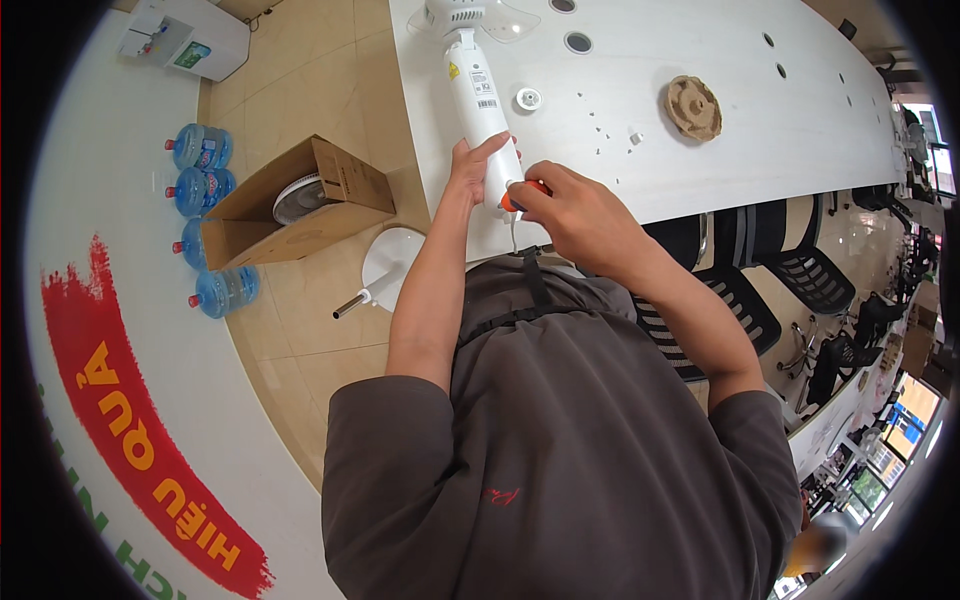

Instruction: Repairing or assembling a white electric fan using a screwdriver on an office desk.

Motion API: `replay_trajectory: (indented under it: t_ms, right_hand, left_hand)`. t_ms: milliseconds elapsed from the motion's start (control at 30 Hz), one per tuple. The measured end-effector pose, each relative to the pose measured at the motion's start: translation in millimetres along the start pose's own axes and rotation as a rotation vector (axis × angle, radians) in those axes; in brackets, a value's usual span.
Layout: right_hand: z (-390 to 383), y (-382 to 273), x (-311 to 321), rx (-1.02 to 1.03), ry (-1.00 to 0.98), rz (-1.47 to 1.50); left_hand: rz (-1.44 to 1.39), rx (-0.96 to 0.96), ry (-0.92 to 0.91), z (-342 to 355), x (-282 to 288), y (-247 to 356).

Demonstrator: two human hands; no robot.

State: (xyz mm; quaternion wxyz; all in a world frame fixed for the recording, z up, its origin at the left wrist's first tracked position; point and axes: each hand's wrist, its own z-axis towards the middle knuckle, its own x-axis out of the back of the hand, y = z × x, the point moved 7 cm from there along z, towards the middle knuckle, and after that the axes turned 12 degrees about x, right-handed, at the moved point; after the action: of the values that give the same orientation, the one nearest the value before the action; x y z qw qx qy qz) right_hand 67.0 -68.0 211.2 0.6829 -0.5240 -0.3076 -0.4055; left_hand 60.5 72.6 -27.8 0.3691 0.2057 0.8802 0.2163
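Note:
A white fan column (pixel 480 95) lies along the white table (pixel 640 175), its motor housing (pixel 462 18) and clear blades at the far end. My left hand (pixel 476 165) is closed around the column's lower part. My right hand (pixel 560 205) grips an orange-handled tool (pixel 520 195), apparently a screwdriver, against the column's near end, where a thin cord hangs down; the tool's tip is hidden. To the right of the column lie a small white round part (pixel 529 99), several small screws or bits, a small white piece (pixel 636 138) and a brown molded cardboard piece (pixel 692 108).
An open cardboard box (pixel 340 200) holding a round fan part stands on the floor at left, beside several water bottles (pixel 200 148). A white round base (pixel 390 260) with a metal pole lies below it. Black chairs (pixel 810 270) line the table's right. Another person (pixel 805 550) is at lower right.

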Motion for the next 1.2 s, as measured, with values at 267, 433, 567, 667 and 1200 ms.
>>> replay_trajectory:
  t_ms: [267,433,567,667,1200]
  right_hand:
    - [3,10,-5,-0.035,0.034,-0.087]
    - [11,17,-10,-0.046,-0.021,-0.088]
    - [12,4,3,0.011,-0.021,-0.02]
    - [9,8,3,0.01,-0.042,-0.001]
    - [13,22,-8,0.018,0.174,0.056]
  left_hand:
    - [-0.087,0.024,-0.052,-1,-3,-4]
    - [-0.052,0.001,0.09,-12,-4,4]
    - [-0.075,-0.039,0.04,-7,5,2]
    - [-0.109,-0.03,0.01,-3,4,0]
    - [-0.03,-0.054,0.134,-9,-2,0]
